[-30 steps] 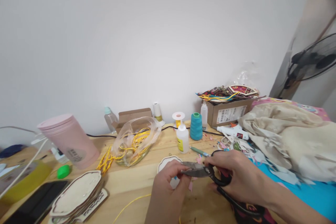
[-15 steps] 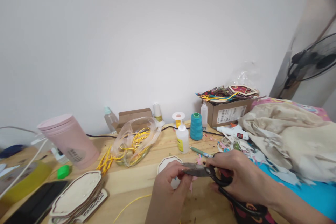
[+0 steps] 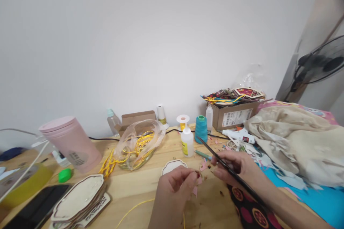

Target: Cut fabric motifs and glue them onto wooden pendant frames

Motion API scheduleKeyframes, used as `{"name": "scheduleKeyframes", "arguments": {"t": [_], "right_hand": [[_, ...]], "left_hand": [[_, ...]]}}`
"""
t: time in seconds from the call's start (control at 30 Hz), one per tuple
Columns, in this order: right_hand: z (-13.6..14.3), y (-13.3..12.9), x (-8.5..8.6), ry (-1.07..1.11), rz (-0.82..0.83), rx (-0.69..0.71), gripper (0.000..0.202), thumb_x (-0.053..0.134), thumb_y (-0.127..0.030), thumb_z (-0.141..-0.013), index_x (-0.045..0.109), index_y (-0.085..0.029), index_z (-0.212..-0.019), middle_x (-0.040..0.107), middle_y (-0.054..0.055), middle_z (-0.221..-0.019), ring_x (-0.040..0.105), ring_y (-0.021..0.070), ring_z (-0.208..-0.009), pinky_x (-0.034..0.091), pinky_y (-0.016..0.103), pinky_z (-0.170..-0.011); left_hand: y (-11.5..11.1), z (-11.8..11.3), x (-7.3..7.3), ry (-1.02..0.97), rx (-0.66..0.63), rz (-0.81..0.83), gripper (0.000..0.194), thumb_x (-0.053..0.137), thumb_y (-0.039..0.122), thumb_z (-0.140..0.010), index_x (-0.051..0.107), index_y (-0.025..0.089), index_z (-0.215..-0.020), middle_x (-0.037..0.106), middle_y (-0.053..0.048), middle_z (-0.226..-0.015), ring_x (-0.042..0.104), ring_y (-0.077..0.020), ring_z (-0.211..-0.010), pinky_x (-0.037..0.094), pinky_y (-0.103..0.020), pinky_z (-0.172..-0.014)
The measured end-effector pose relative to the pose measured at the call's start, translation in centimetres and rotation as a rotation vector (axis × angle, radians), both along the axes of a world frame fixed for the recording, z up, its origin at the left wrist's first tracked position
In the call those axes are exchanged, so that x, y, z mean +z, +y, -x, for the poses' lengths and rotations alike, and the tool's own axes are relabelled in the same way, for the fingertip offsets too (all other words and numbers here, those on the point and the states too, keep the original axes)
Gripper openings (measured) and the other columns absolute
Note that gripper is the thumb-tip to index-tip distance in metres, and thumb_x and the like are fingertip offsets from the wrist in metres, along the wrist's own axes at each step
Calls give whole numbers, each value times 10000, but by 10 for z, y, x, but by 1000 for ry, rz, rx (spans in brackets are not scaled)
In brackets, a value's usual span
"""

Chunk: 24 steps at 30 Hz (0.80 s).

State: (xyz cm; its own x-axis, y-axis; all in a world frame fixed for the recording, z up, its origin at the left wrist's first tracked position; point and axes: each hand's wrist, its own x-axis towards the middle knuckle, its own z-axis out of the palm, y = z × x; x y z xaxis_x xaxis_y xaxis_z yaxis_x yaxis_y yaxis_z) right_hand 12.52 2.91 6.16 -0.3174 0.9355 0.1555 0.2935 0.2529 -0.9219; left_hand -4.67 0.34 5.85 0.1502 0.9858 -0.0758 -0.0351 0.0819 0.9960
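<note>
My left hand (image 3: 174, 188) is closed in a pinch on a small dark red scrap (image 3: 198, 174), most of it hidden by the fingertips. In my right hand (image 3: 245, 168) are black scissors (image 3: 234, 176), turned edge-on with the tip up toward the teal thread cone (image 3: 201, 128). The scissors are apart from the scrap. Beyond my left hand lies a white scalloped plaque (image 3: 173, 165), partly covered. Below my right hand, a dark cloth with a red and orange round pattern (image 3: 251, 209) lies on the table. Yellow cord (image 3: 134, 207) runs beneath my left wrist.
A squeeze bottle (image 3: 187, 144) and a green pen (image 3: 202, 154) are just ahead. Stacked plaques (image 3: 77, 198), a phone (image 3: 37, 205) and a pink tumbler (image 3: 72, 145) stand left. A filled cardboard box (image 3: 236, 116), glue gun (image 3: 239, 135) and beige cloth (image 3: 295, 143) occupy the right.
The scissors have pulled away from my left fingertips and turned from flat to edge-on, tip now farther right and up. My left hand has shifted slightly right, showing the dark red scrap.
</note>
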Motion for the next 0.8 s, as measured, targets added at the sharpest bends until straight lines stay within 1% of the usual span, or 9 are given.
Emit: {"name": "scheduleKeyframes", "arguments": {"t": [0.07,0.17,0.23,0.33,0.43,0.53,0.6,0.73,0.8], "right_hand": [[5,-3,-2,129,50,21,169,675,-258,-597,581,-172,-709,475,-55,-532,389,84,-442,291,178,-393],[10,-7,-3,244,105,46,180,700,-210,-575,580,-180,-706,565,-31,-607,479,101,-511,358,172,-438],[13,-8,-6,309,157,41,208,706,-211,-572,582,-182,-736,597,-23,-632,516,111,-543,386,172,-466],[14,-8,-15,378,234,0,271,720,-205,-561,587,-174,-795,629,-13,-662,557,123,-593,419,181,-528],[17,-6,-25,429,283,-17,290,730,-162,-548,597,-167,-805,641,-12,-670,574,129,-621,431,193,-570],[20,-4,-30,485,330,-19,290,741,-117,-516,602,-161,-767,614,-42,-598,542,97,-549,403,168,-515],[22,-4,-28,527,375,-22,289,751,-119,-493,598,-156,-735,589,-59,-548,507,75,-496,375,151,-474],[22,-9,-18,531,450,-60,292,741,-167,-516,587,-151,-764,509,-90,-481,360,27,-367,262,128,-339],[21,-10,-14,504,473,-88,295,725,-172,-537,581,-147,-793,486,-97,-479,291,15,-341,194,130,-300]], "left_hand": [[0,-1,-2,-38,0,33,184,572,288,-690,656,127,-656,573,-15,-563,446,-103,-518,322,-214,-488],[-1,-3,-5,-76,12,75,167,598,290,-667,684,146,-676,592,-9,-558,471,-110,-550,337,-209,-523],[-2,-5,-6,-59,-4,61,160,598,287,-670,702,165,-669,584,5,-545,468,-107,-553,348,-206,-547],[-2,-7,-4,-9,-12,18,151,596,281,-675,720,194,-679,559,23,-513,468,-108,-554,363,-205,-590],[0,-7,-4,0,-40,27,178,585,289,-688,717,209,-780,614,6,-586,503,-129,-611,376,-220,-625],[2,-7,-9,-35,-60,69,203,591,297,-690,706,198,-824,657,-21,-676,527,-146,-685,385,-226,-641],[2,-8,-12,-110,-60,125,207,597,315,-688,709,183,-800,648,-21,-644,531,-139,-691,391,-220,-652],[2,-9,-15,-366,98,233,258,617,380,-650,706,139,-673,601,-11,-580,522,-116,-627,415,-224,-645],[2,-9,-14,-400,114,265,282,637,390,-623,700,117,-653,583,-9,-558,514,-110,-592,421,-226,-619]]}}
